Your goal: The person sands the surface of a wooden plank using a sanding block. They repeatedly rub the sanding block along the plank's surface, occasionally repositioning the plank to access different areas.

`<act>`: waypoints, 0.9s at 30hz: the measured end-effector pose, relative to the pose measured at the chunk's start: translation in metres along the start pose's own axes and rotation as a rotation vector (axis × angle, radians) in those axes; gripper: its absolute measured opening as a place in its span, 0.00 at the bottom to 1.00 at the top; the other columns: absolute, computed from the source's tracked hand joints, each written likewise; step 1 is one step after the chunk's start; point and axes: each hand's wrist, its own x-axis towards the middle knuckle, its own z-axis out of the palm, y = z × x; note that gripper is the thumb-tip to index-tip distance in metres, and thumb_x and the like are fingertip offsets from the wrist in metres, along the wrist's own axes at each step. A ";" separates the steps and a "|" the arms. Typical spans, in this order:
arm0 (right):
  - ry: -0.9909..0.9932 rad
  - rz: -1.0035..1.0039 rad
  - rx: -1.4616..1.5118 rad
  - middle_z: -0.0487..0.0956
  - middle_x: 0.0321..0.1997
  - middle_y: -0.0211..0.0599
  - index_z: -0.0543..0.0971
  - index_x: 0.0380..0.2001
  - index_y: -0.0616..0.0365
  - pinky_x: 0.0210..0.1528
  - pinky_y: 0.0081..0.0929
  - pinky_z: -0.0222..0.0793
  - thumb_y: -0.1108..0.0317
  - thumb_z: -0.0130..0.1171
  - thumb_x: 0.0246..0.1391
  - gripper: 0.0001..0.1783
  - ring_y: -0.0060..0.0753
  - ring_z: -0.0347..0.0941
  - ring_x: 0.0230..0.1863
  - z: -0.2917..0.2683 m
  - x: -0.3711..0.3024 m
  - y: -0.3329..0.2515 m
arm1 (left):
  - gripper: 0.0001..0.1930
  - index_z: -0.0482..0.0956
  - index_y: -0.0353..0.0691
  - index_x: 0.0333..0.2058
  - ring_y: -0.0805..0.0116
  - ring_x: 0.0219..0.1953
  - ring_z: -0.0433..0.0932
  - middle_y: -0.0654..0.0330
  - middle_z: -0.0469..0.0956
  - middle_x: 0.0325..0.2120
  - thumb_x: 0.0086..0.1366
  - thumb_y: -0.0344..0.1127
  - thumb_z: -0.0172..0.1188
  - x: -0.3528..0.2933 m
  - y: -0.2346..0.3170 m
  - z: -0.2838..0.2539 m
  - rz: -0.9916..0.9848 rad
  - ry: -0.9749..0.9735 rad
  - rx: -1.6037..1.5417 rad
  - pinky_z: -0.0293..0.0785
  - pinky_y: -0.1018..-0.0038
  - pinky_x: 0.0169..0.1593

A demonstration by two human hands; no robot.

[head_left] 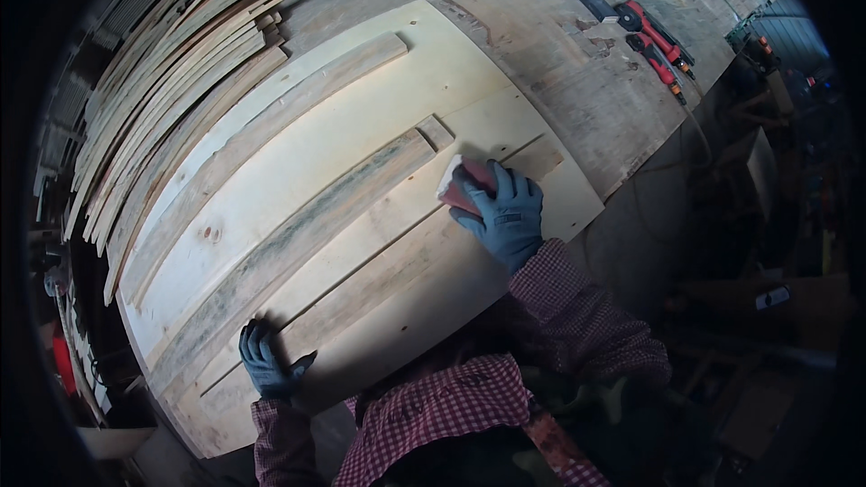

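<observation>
Pale wooden panel [465, 77], the largest piece, centre, spanning near to far; judged stiff and fairly heavy, best taken by opposite edges. Dark-stained board [298, 230], lying lengthwise on it; likely rigid, rough-edged, best gripped near both ends. Right hand [507, 216], blue-gloved, at the panel's right part, fingers clamped on the block. Left hand [266, 365], likewise gloved, at the near left, fingers laid on the panel, thumb apart. Reddish block [479, 172], pale along one side, beneath the right hand; probably light, firm, abrasive, not slippery, best held by its sides.
</observation>
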 end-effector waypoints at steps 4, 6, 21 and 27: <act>-0.211 0.466 -0.282 0.70 0.59 0.44 0.72 0.63 0.26 0.52 0.55 0.66 0.34 0.60 0.54 0.34 0.52 0.69 0.52 -0.001 0.049 0.114 | 0.53 0.64 0.38 0.62 0.40 0.62 0.65 0.48 0.67 0.60 0.40 0.59 0.77 0.012 0.008 0.005 -0.009 -0.025 -0.039 0.62 0.45 0.63; -0.251 0.589 -0.294 0.69 0.58 0.46 0.71 0.63 0.26 0.50 0.55 0.66 0.34 0.60 0.54 0.34 0.53 0.69 0.52 -0.001 0.056 0.095 | 0.53 0.64 0.37 0.61 0.40 0.61 0.66 0.47 0.68 0.60 0.41 0.59 0.77 0.014 0.010 0.004 -0.011 -0.035 -0.036 0.62 0.45 0.62; -0.024 0.331 -0.158 0.70 0.60 0.43 0.73 0.64 0.25 0.56 0.56 0.62 0.34 0.61 0.53 0.35 0.52 0.67 0.57 0.019 0.018 0.075 | 0.54 0.63 0.38 0.65 0.41 0.63 0.65 0.47 0.67 0.62 0.42 0.57 0.77 0.007 0.008 -0.002 -0.046 -0.026 -0.028 0.63 0.48 0.64; -0.131 0.677 -0.259 0.69 0.59 0.45 0.69 0.65 0.20 0.54 0.59 0.64 0.32 0.59 0.53 0.36 0.54 0.69 0.55 0.008 0.039 0.087 | 0.51 0.67 0.42 0.63 0.42 0.62 0.66 0.48 0.69 0.61 0.41 0.56 0.76 0.014 0.010 0.004 -0.041 -0.059 -0.008 0.63 0.48 0.63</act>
